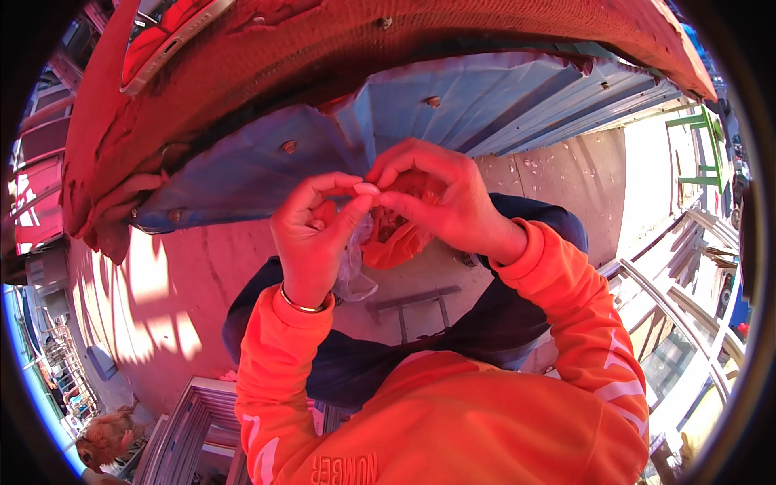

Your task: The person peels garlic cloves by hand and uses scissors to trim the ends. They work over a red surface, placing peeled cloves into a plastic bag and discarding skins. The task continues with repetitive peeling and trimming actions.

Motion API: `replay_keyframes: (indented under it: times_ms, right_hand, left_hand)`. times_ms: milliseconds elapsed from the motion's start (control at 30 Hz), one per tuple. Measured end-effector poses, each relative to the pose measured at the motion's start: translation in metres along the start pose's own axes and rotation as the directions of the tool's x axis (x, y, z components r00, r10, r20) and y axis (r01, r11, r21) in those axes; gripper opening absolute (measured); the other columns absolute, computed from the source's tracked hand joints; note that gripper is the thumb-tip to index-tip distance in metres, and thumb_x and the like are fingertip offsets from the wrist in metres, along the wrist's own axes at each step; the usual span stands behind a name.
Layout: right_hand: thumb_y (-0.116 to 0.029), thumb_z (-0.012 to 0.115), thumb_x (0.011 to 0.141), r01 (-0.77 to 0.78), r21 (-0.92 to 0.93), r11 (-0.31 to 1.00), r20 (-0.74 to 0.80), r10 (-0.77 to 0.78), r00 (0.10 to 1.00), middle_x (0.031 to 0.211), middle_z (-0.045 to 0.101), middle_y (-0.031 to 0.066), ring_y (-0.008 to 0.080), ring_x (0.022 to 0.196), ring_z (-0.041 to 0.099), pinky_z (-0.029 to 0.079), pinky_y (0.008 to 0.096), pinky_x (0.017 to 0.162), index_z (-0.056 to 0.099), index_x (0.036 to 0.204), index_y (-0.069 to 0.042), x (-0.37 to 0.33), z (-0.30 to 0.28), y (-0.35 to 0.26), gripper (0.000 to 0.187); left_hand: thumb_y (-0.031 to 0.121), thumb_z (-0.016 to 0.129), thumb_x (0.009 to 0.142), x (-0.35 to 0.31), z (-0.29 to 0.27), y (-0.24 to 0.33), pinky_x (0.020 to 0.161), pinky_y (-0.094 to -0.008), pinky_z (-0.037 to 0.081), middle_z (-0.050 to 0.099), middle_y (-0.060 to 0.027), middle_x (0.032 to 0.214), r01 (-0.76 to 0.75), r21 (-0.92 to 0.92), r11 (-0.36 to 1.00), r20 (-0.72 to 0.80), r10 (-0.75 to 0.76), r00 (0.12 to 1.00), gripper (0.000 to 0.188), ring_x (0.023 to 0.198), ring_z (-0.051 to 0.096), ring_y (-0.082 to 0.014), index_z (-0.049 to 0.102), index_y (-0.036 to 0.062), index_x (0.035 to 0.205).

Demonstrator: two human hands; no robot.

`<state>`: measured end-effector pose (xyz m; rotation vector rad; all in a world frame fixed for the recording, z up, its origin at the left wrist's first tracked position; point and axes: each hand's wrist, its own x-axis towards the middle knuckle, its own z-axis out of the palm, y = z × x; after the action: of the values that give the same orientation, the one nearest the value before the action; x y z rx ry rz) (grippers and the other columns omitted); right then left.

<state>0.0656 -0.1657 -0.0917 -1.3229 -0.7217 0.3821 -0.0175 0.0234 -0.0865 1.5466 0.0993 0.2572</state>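
Note:
My left hand (311, 234) and my right hand (440, 194) meet in front of me, fingertips pinched together. Between them shows a small pale piece (365, 188), too small to name. The left hand's lower fingers curl inward; whether they hold anything is unclear. Right below the hands hangs or lies an orange-red plastic bag (394, 249) with small pieces in it, partly hidden by my right hand. A thin clear plastic bag (353, 277) is beside it, near my left wrist.
A table edge with red cloth (323, 52) and blue corrugated metal sheet (453, 105) stands ahead. A phone (174, 44) lies on the cloth. Metal frames (687, 299) are at the right, a green stand (711, 149) beyond. A stack of frames (186, 428) and a brown animal (105, 436) are lower left.

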Motion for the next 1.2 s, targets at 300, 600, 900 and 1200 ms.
replay_keyframes:
  times_ms: [300,600,900,1200]
  right_hand:
    - [0.011,0.064,0.092,-0.042,-0.179,0.983,-0.088,0.027,0.996,0.119,0.065,0.0112,0.0128,0.099,0.068,0.056,0.0269,0.082,0.065,0.102,0.003,0.001,-0.001,-0.002,0.013]
    - [0.008,0.075,0.085,0.151,-0.368,0.917,0.144,-0.104,0.984,0.120,0.066,0.0110,0.0253,0.101,0.070,0.057,0.0337,0.085,0.071,0.109,-0.001,0.003,-0.006,-0.008,0.026]
    - [0.004,0.080,0.083,0.229,-0.430,0.874,0.213,-0.148,0.966,0.114,0.067,0.0104,0.0266,0.098,0.071,0.057,0.0353,0.084,0.072,0.107,-0.003,0.003,-0.011,-0.004,0.026]
    - [0.004,0.081,0.083,0.234,-0.445,0.864,0.195,-0.161,0.967,0.113,0.067,0.0100,0.0269,0.097,0.070,0.057,0.0355,0.085,0.071,0.105,-0.003,0.004,-0.008,-0.006,0.025]
  left_hand:
    - [-0.002,0.075,0.094,-0.001,0.000,-0.005,0.056,-0.0138,0.033,0.079,-0.0022,0.100,-0.058,0.064,0.996,-0.025,0.060,0.998,0.017,0.063,0.046,0.0062,0.073,-0.0024,0.110]
    - [-0.002,0.071,0.097,0.000,-0.009,0.006,0.074,-0.0209,0.055,0.077,-0.0112,0.103,0.198,-0.069,0.978,0.100,-0.191,0.977,0.014,0.092,0.073,-0.0102,0.071,-0.0079,0.110]
    - [0.006,0.072,0.097,0.000,-0.011,0.008,0.054,-0.0173,0.028,0.076,-0.0058,0.096,0.303,-0.063,0.951,0.150,-0.291,0.945,0.015,0.067,0.053,0.0017,0.073,-0.0018,0.110]
    - [0.005,0.072,0.096,0.001,-0.010,0.008,0.051,-0.0179,0.023,0.075,-0.0036,0.094,0.308,-0.090,0.947,0.149,-0.293,0.944,0.015,0.060,0.041,0.0041,0.073,-0.0011,0.109]
